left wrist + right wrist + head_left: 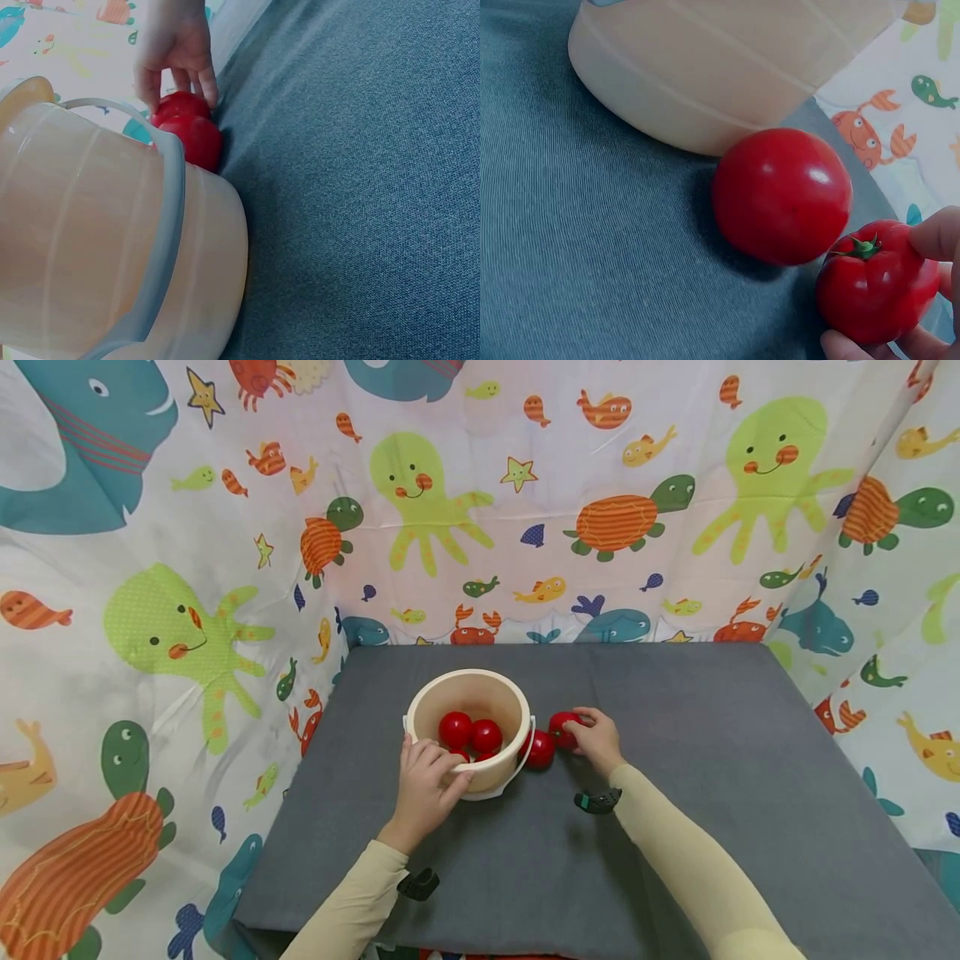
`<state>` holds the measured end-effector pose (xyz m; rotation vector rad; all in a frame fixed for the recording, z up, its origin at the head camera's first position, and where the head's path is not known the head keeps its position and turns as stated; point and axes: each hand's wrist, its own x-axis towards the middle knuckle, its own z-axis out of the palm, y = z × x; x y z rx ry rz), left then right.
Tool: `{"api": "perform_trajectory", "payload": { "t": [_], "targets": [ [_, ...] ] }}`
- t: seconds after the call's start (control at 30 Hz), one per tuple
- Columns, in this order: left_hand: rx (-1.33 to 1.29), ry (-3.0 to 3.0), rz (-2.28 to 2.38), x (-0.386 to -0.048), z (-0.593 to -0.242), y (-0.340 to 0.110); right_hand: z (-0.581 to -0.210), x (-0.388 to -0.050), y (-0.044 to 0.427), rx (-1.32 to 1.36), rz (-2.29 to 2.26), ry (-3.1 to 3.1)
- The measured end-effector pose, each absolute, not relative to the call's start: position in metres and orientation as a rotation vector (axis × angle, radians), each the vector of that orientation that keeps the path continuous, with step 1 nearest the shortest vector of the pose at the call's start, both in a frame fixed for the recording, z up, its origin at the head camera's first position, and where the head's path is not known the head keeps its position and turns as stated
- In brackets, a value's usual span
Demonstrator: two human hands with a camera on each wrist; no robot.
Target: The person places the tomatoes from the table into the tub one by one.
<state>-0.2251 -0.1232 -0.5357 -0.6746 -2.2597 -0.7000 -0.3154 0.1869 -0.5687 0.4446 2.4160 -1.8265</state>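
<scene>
A cream bucket (480, 693) stands upright on the grey cloth, with several red tomatoes (455, 729) inside. At its near left rim, my left hand (427, 785) grips the edge, with fingers over it and the thumb on the near side. To the right of the bucket, my right hand (597, 739) holds a red tomato (874, 285) with a green stem between thumb and fingers, low over the cloth. Between that tomato and the bucket lies another smooth red tomato (780, 195), close against the bucket's base. The left hand is out of sight in the left wrist view.
The bucket's white handle (169, 217) hangs down on its right side. Under everything is a table covered in grey cloth (712, 760). A curtain (465, 485) printed with sea animals encloses the back and sides. Dark bands (597, 801) sit at both wrists.
</scene>
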Motion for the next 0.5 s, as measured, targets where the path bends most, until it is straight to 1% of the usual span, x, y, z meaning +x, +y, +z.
{"api": "perform_trajectory", "payload": {
  "t": [0.23, 0.5],
  "targets": [
    [-0.675, -2.265, -0.712, -0.224, -0.536, -0.123, -0.566, -0.313, 0.204, 0.493, -1.872, 2.407],
    [-0.676, -2.264, -0.736, -0.224, -0.535, -0.123, -0.547, -0.308, 0.223, 0.484, -1.869, 2.432]
  ]
}}
